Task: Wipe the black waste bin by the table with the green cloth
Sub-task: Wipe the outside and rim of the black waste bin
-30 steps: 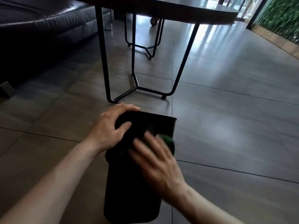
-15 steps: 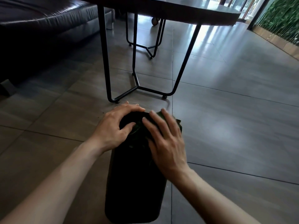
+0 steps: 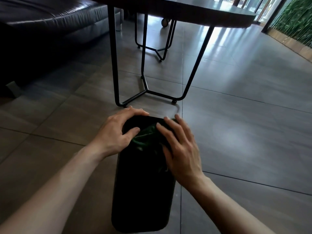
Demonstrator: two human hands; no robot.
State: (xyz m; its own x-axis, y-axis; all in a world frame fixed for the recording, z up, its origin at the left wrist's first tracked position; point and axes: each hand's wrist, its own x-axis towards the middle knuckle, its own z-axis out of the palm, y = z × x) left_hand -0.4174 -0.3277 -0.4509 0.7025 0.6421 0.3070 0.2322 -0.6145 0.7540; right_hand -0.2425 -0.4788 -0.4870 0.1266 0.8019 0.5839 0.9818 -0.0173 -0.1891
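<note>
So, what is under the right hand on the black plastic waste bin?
A crumpled green cloth, pressed by the right hand onto the black plastic waste bin. Its folds show beside the thumb; the part under the palm is covered.

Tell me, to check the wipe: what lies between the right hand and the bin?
The green cloth, pressed by the right hand against the black waste bin; the head view shows it.

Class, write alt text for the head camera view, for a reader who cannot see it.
A left hand grips the far edge of a black waste bin on a tiled floor while the right hand presses a green cloth flat against it. A metal-legged table stands just beyond.
</note>
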